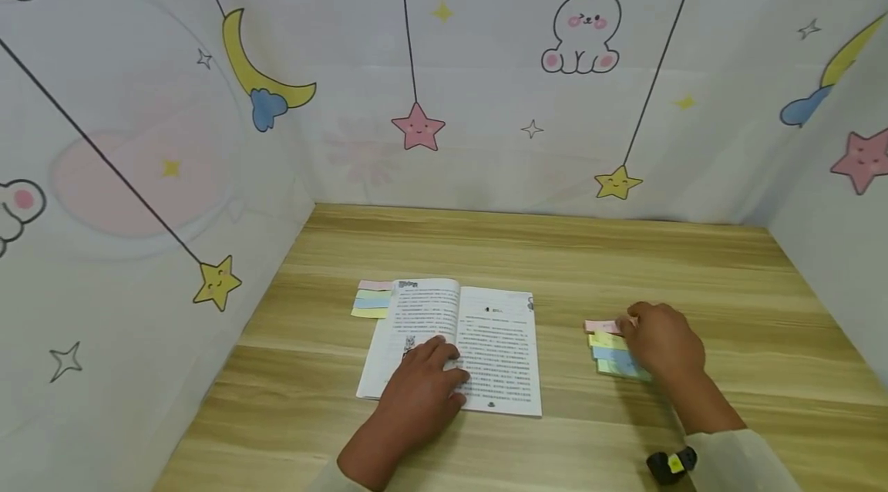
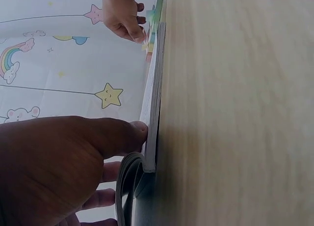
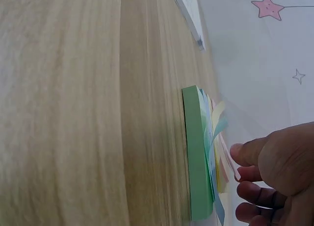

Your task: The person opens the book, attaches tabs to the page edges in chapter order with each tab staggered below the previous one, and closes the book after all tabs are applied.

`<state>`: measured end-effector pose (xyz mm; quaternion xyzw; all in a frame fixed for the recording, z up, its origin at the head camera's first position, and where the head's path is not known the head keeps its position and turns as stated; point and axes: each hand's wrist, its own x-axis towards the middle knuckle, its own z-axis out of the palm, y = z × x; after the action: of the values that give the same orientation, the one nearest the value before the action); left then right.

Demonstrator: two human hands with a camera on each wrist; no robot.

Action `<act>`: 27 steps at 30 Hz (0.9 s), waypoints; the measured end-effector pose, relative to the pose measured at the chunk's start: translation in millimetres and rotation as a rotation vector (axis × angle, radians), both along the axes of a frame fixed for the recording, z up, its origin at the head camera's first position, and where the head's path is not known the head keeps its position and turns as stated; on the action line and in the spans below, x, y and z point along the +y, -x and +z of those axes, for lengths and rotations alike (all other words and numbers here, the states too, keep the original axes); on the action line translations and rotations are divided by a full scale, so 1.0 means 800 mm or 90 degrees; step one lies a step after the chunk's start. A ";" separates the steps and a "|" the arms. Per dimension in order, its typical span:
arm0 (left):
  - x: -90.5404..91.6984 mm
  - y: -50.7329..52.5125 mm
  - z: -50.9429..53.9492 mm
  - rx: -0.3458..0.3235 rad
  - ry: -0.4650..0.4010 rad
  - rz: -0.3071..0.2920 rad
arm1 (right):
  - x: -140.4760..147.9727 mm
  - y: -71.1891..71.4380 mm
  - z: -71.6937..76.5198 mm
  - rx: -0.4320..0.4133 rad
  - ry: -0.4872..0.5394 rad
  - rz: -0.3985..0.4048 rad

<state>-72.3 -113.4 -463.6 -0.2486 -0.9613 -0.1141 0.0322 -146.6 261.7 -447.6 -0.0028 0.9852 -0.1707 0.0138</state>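
An open book (image 1: 499, 353) with printed pages lies on the table. My left hand (image 1: 423, 392) rests across its lower middle; in the left wrist view the thumb presses one side and the fingers lie over the curved pages of the other. Pink, green, blue and yellow strips (image 1: 373, 301) stick out past the book's left edge. Right of the book lies a set of sticky note pads (image 1: 617, 365) in pink, yellow, blue and green. My right hand (image 1: 666, 342) pinches the end of a pink sticky note (image 3: 229, 157) between thumb and forefinger. Several strips curl upward from the pads.
The wooden table (image 1: 541, 253) is bounded by a white patterned cloth (image 1: 499, 168) at the back and both sides. A small black device (image 1: 669, 466) with a yellow mark sits by the right sleeve.
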 end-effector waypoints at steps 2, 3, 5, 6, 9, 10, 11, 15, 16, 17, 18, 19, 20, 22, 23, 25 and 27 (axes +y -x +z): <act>0.001 0.000 0.000 -0.001 0.000 0.000 | 0.000 0.001 -0.002 0.001 -0.009 -0.001; 0.001 -0.001 0.001 -0.001 -0.001 0.000 | 0.000 0.002 -0.002 0.000 -0.012 -0.002; 0.001 -0.001 0.000 0.001 -0.001 0.000 | -0.001 0.003 -0.002 -0.001 -0.013 -0.006; 0.001 -0.001 0.000 0.001 0.000 0.001 | -0.002 0.003 -0.002 -0.001 -0.014 -0.007; 0.001 0.000 -0.001 0.000 0.000 0.003 | -0.004 0.003 -0.003 -0.002 -0.017 -0.014; 0.001 0.000 -0.001 -0.001 0.000 0.003 | -0.004 0.003 -0.003 -0.003 -0.018 -0.016; 0.001 0.000 -0.001 -0.001 0.001 0.003 | -0.005 0.002 -0.003 -0.005 -0.018 -0.019; 0.000 0.000 -0.002 -0.001 0.002 0.000 | -0.003 0.001 -0.003 -0.015 -0.016 -0.023; 0.000 0.000 -0.002 -0.001 0.003 -0.001 | -0.002 0.001 -0.003 -0.015 -0.014 -0.024; 0.000 0.000 -0.002 -0.001 0.003 -0.001 | -0.002 0.001 -0.003 -0.013 -0.014 -0.024; 0.000 0.001 -0.002 -0.002 0.003 0.000 | -0.002 0.001 -0.003 -0.012 -0.013 -0.024; 0.000 0.000 -0.002 -0.002 0.003 0.000 | -0.002 0.002 -0.003 -0.008 -0.012 -0.024; 0.000 0.001 -0.002 -0.002 0.002 0.001 | -0.002 0.002 -0.004 -0.005 -0.011 -0.025; 0.000 0.000 -0.002 -0.002 0.001 0.002 | -0.004 0.002 -0.004 0.005 -0.007 -0.025; 0.000 0.000 -0.002 -0.002 0.000 0.003 | -0.005 0.003 -0.005 0.012 -0.006 -0.026; -0.001 0.000 -0.002 -0.002 -0.002 0.004 | -0.007 0.003 -0.006 0.028 0.002 -0.026; -0.001 0.000 -0.001 -0.003 -0.001 0.004 | -0.010 0.002 -0.006 0.042 0.011 -0.026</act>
<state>-72.1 -113.8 -464.2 -0.2452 -0.9621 -0.1157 0.0305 -148.1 254.1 -452.4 0.0112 0.9835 -0.1790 -0.0224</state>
